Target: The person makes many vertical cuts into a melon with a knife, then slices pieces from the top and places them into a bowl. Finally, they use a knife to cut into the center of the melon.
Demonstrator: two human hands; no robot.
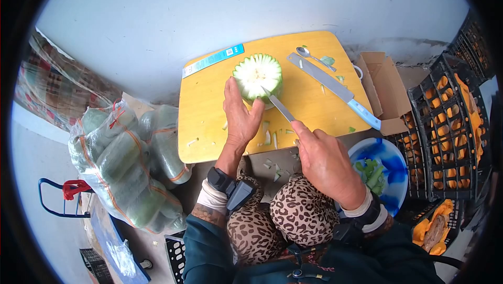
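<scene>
A cut piece of winter melon stands on the yellow table, its pale top facing up and its green rim carved into scallops. My left hand grips its near left side, thumb apart from the fingers. In my right hand is a small paring knife, its tip at the near edge of the melon's white flesh. To the right lies a large knife with a light blue handle. A metal spoon rests beyond it. Green peel scraps are scattered near the table's front edge.
Bagged whole winter melons are piled left of the yellow table. At right are a blue and white basin with green trimmings, a cardboard box and black crates with orange pieces. A blue box lies along the back edge.
</scene>
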